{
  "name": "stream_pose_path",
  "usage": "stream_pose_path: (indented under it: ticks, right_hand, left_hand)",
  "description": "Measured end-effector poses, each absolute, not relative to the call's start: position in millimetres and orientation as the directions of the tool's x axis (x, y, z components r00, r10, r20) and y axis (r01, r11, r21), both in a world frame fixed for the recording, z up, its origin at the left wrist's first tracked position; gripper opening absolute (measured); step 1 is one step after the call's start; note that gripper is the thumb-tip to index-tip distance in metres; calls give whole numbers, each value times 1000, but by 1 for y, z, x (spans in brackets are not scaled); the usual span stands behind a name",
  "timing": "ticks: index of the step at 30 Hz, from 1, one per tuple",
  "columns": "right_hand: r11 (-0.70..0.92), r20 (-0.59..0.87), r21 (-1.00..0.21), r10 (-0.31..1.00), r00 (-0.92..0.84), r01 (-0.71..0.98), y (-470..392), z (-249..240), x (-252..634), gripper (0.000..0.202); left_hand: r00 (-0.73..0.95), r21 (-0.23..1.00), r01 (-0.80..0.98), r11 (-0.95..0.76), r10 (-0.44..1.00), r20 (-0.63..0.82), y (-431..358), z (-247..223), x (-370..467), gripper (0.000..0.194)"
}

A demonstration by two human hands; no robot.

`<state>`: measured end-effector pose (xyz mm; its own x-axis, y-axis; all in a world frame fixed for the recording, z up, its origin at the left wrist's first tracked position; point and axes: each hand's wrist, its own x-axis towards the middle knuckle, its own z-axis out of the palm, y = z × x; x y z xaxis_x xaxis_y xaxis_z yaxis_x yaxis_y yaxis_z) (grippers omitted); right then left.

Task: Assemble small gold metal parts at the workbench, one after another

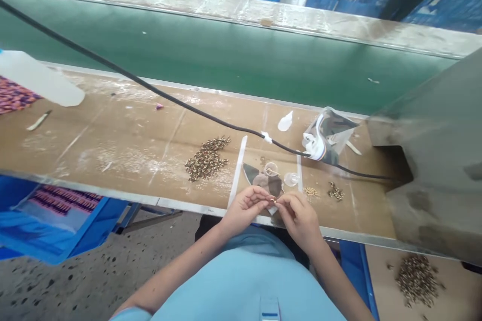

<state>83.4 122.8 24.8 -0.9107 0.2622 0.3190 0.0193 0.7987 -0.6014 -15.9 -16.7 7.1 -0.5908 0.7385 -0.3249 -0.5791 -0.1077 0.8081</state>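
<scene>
At the table's front edge, my left hand (246, 206) and my right hand (302, 218) meet fingertip to fingertip. Both pinch a tiny gold-and-dark piece (273, 200), too small to make out fully. Just beyond my fingers are a small round clear dish (270, 169) with a thin stick across it and a second clear dish (291, 179). Right of them lie a few pale yellow bits (311, 191) and a little heap of dark-and-gold curved pieces (336, 191). A larger pile of similar pieces (207, 159) is to the left.
A black cable (165, 94) crosses the brown tabletop (131, 125) diagonally. Behind runs a green conveyor belt (211, 55). An opened plastic bag (327, 133), a small white bottle (285, 121) and a large white jug (45, 80) stand about. A grey metal housing (437, 150) bounds the right.
</scene>
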Motion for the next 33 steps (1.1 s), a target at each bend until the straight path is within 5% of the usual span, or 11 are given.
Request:
stream_pose_path:
  ticks: [9,13,19,27,29,33]
  right_hand:
    - [699,326,-501,698,-638,509,202,18,132,44]
    - [645,345,-463,763,-547,608,221,12,149,56]
    - [691,431,-469,723,-540,550,222,26,141,45]
    - [838,473,-518,449,-758,173,224,92,51,22]
    - [860,410,-484,384,-827,160,231,104,18,21]
    - [871,33,-362,369,-929,333,245,106,-47,30]
  left_hand:
    - [-579,819,-571,-63,738,-347,-17,9,-16,28]
    - [-569,813,-579,-60,743,-351,-16,9,-17,30]
    - [-559,807,-588,-57,749,-355,-16,8,-17,32]
    - [-548,815,-575,-73,774,-317,-14,7,-18,34]
    - [-537,811,-581,-73,783,-314,-14,8,-18,35]
    - [-520,799,-596,-81,797,-307,-14,5,-17,39]
